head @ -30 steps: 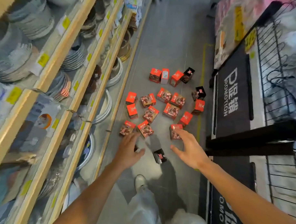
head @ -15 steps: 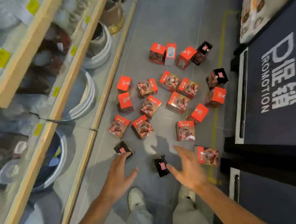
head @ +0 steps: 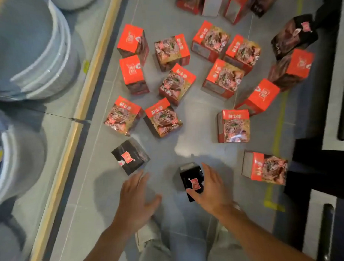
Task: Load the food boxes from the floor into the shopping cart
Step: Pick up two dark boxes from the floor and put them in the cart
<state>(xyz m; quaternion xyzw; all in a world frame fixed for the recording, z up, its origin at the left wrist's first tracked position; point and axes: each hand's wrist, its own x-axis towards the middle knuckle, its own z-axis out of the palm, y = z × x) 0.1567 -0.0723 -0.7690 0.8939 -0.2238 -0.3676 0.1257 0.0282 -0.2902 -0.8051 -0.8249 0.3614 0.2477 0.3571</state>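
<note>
Both hands spread, right hand (head: pixel 210 189) over the small black box (head: pixel 191 180), probably light, stiff cardboard; grasp its 2 opposite sides.

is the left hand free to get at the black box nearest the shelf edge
Probably yes: the left hand is open, its fingertips just short of the black box, with only bare floor between them.
</note>
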